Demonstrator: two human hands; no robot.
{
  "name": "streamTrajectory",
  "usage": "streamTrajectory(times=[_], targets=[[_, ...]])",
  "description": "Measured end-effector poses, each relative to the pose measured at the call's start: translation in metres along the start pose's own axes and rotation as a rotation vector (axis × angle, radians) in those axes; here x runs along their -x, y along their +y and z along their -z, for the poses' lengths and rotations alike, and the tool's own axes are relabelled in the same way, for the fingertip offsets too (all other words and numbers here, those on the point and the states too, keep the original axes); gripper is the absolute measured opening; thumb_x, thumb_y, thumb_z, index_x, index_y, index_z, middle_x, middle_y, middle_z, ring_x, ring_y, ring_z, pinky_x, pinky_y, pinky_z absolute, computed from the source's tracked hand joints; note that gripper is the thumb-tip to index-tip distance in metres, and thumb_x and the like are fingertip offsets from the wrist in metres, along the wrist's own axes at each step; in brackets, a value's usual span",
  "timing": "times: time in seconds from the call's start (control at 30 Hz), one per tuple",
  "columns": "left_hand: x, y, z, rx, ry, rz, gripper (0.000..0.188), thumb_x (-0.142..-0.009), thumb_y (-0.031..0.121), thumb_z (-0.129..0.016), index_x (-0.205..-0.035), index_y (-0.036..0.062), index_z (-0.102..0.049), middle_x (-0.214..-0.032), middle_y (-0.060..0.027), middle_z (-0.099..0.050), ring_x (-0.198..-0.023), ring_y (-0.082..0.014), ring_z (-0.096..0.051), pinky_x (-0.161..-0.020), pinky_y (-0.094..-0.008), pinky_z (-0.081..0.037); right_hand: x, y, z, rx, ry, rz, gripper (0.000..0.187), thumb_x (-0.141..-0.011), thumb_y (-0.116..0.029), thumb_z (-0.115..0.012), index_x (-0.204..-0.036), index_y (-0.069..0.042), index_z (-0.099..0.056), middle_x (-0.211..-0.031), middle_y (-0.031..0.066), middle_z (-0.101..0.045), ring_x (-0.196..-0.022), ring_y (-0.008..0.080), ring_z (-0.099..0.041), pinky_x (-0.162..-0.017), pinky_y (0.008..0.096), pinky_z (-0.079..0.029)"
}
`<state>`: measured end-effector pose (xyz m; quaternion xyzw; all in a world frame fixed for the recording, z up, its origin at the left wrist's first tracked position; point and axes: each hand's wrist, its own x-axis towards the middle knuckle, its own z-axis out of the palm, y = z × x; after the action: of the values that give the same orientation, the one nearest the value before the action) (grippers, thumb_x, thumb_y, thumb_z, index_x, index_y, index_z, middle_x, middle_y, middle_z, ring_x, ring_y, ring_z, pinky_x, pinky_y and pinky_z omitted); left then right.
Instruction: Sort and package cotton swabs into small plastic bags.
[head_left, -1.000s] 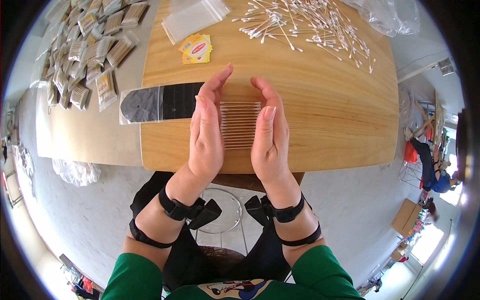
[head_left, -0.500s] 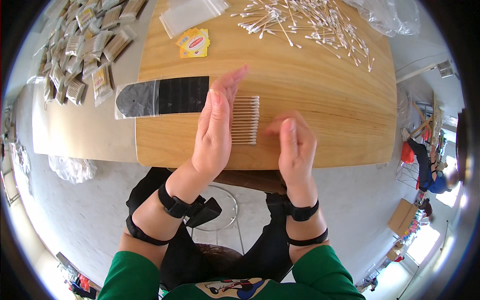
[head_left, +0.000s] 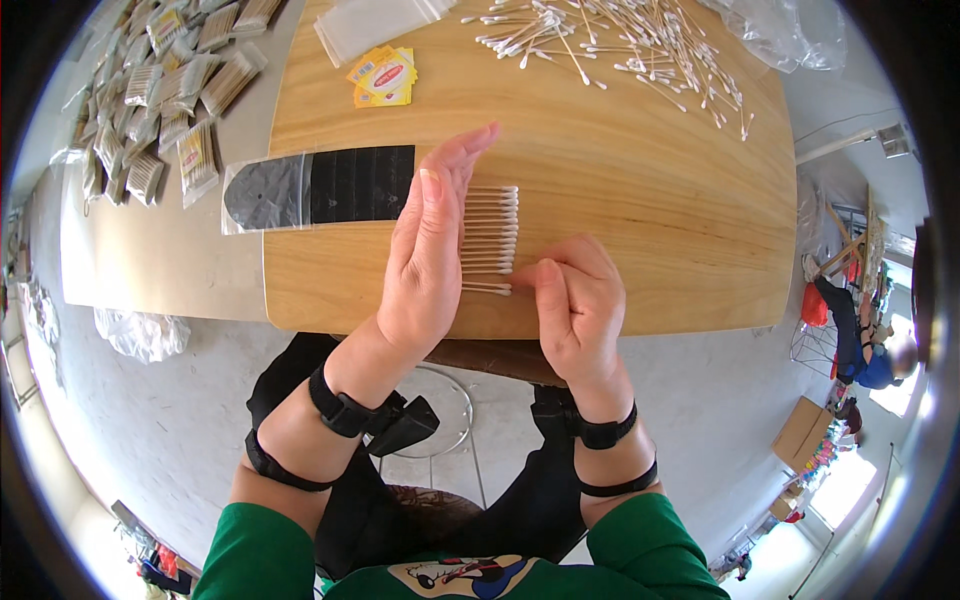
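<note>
- Thin wooden cotton swabs with white tips [head_left: 490,222] lie in a parallel row at the frame's centre, a gap splitting off the lowest.
- The left hand [head_left: 428,240], open and flat on edge, stands along the row's left side.
- The right hand [head_left: 583,305] curls, index finger at the right tips; whether it pinches anything, I cannot tell.
- Yellow printed cards [head_left: 384,77] lie upper left of centre.

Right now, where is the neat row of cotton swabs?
In the head view's middle, the swab row lies on the wooden table between the left hand and the right hand.
</note>
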<state>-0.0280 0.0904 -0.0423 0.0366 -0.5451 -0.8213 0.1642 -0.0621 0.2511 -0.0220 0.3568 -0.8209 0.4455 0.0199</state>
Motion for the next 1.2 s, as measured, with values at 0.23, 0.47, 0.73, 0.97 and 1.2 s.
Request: streamTrajectory(times=[0.23,0.47,0.73,0.97,1.2], targets=[[-0.0006,0.0001,0.0014,-0.012,-0.007,-0.008,0.061,-0.115,0.042,-0.019,-0.15,-0.0048,-0.037,-0.157,-0.0205,-0.04,-0.153,-0.0298,-0.029,-0.128,-0.0419,-0.017,-0.0009,-0.0027,-0.0028,-0.005,0.051,-0.071,0.019,-0.092,-0.001,-0.066,-0.074,-0.003,-0.072,-0.072,0.0087,-0.06,-0.066,0.0276,-0.054,-0.058,0.0394,-0.043],[-0.0003,0.0004,0.0017,-0.024,-0.007,-0.013,0.06,-0.115,0.041,-0.02,-0.149,-0.0047,-0.038,-0.156,-0.0198,-0.041,-0.152,-0.0294,-0.03,-0.128,-0.042,-0.018,-0.0017,-0.0019,-0.0048,0.005,0.058,-0.061,0.019,-0.091,-0.001,-0.067,-0.074,-0.003,-0.072,-0.071,0.009,-0.059,-0.065,0.0278,-0.053,-0.058,0.039,-0.042],[-0.001,-0.0015,0.0016,-0.001,-0.007,-0.014,0.059,-0.115,0.041,-0.021,-0.149,-0.0045,-0.038,-0.156,-0.0197,-0.041,-0.152,-0.0291,-0.03,-0.128,-0.042,-0.017,-0.0018,-0.0038,-0.0037,-0.014,0.07,-0.107,0.018,-0.094,-0.003,-0.066,-0.077,-0.002,-0.073,-0.073,0.01,-0.059,-0.065,0.0285,-0.054,-0.058,0.0393,-0.042],[-0.0003,-0.002,0.0035,0.003,-0.004,-0.005,0.059,-0.115,0.041,-0.021,-0.149,-0.0037,-0.038,-0.156,-0.0194,-0.042,-0.152,-0.029,-0.03,-0.128,-0.0419,-0.017,-0.0025,-0.002,-0.0044,0.028,0.049,-0.078,0.016,-0.094,-0.004,-0.067,-0.079,0.0,-0.072,-0.073,0.0104,-0.06,-0.066,0.029,-0.054,-0.058,0.0392,-0.043],[0.0001,0.0007,0.0018,0.012,0.0,0.009,0.059,-0.115,0.041,-0.021,-0.15,-0.003,-0.038,-0.157,-0.0189,-0.041,-0.153,-0.029,-0.03,-0.128,-0.042,-0.017,-0.0038,-0.0057,-0.0071,0.003,0.094,-0.168,0.014,-0.094,-0.003,-0.067,-0.082,0.0,-0.073,-0.074,0.0104,-0.06,-0.067,0.0291,-0.055,-0.058,0.039,-0.044]])
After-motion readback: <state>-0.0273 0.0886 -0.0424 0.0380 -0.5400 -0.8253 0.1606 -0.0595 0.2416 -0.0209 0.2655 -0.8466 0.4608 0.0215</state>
